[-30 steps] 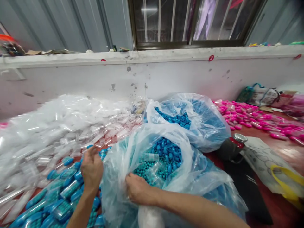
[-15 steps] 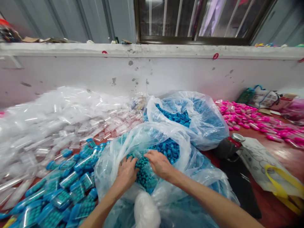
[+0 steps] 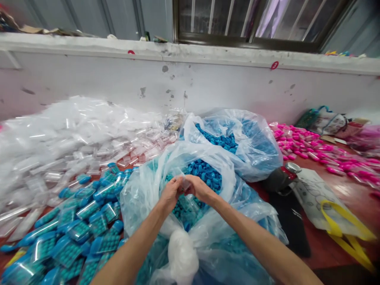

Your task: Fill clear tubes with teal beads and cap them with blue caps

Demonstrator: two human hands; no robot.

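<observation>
Over an opened clear plastic bag [image 3: 139, 198], my left hand [image 3: 171, 192] and my right hand [image 3: 199, 188] meet with fingers closed. Between their fingertips is a small clear plastic case [image 3: 185, 183], partly hidden by the fingers. Below them in the bag lie teal beads [image 3: 181, 211]. Small blue plastic caps [image 3: 209, 176] are heaped behind the beads. A bunched white knot of plastic [image 3: 182, 255] sticks up at the bag's near side. To the left lie several bead-filled clear cases with blue caps [image 3: 71, 249].
Clear plastic cases [image 3: 74, 146] form a large pile at the left. A second bag [image 3: 258, 146] of blue caps stands behind. On the right are pink-capped cases [image 3: 311, 148], a dark lidded flask [image 3: 279, 180] and a bag with yellow handles [image 3: 320, 194]. A wall [image 3: 222, 85] closes the back.
My hands have come up from the beads and drawn together, the left moving right. They now hold a small clear case between them. The whole view has shifted slightly.
</observation>
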